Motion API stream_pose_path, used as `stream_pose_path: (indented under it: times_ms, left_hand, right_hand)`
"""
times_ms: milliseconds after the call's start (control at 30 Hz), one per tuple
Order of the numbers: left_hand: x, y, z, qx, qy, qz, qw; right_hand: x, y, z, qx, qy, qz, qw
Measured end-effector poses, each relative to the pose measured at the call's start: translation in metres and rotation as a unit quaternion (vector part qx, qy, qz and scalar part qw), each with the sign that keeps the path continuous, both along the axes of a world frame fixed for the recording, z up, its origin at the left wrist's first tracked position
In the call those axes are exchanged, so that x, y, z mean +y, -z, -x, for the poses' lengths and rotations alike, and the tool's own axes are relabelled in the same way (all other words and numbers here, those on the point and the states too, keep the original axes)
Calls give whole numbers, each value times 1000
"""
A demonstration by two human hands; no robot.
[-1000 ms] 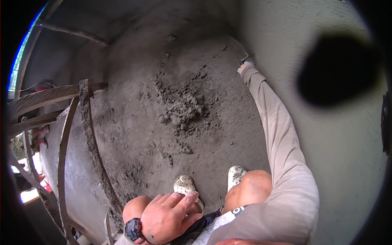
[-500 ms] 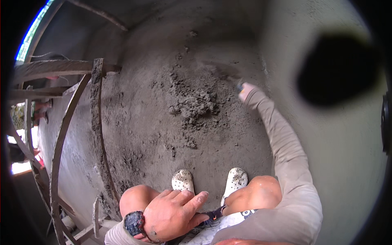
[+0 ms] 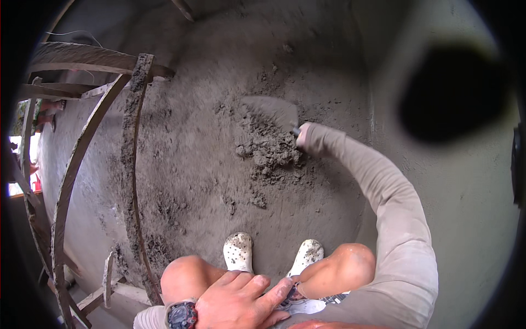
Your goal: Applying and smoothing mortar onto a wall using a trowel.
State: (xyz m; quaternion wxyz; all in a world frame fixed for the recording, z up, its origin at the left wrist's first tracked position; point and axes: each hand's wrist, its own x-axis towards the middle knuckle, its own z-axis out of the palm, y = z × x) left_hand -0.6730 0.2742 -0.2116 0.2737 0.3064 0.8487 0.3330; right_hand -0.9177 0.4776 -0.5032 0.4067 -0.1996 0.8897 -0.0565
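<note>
My right hand (image 3: 303, 135) is closed round the handle of a trowel (image 3: 276, 111), my arm reaching out to the right and forward. The trowel's broad grey blade lies over the far side of a heap of wet mortar (image 3: 268, 151) on the floor. Part of the handle is hidden by my fingers and sleeve. My left hand (image 3: 241, 300) rests by my left knee, palm down with fingers stretched out, and holds nothing. A dark watch (image 3: 182, 315) is on that wrist.
Mortar-crusted wooden bars (image 3: 131, 164) form a frame on the left. A smooth grey wall (image 3: 416, 186) rises on the right. My white clogs (image 3: 238, 252) stand near the heap. Another person's legs (image 3: 49, 112) show at the far left. A dark blurred blot covers the upper right.
My right hand has swung the trowel left and nearer, from beyond the heap's right side onto its far part. My left hand stays by the knee; the view has shifted slightly.
</note>
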Motion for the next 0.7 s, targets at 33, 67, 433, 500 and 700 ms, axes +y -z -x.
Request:
stream_pose_path:
  times_ms: [33, 67, 433, 500, 700]
  left_hand:
    - [0, -2, 1, 1, 1, -7, 1000]
    - [-2, -4, 3, -26, -2, 12, 1000]
    - [-25, -11, 0, -49, -92, 39, 994]
    - [-23, -15, 5, -43, -76, 30, 996]
    - [-20, -11, 11, -54, -46, 51, 996]
  right_hand:
    - [-1, 7, -17, -4, -49, 26, 998]
    - [-7, 3, -20, -2, -74, -21, 997]
    - [79, 74, 158, -11, -80, -115, 990]
    - [100, 109, 142, 33, 82, -183, 979]
    - [-11, -72, 17, -69, -140, -54, 986]
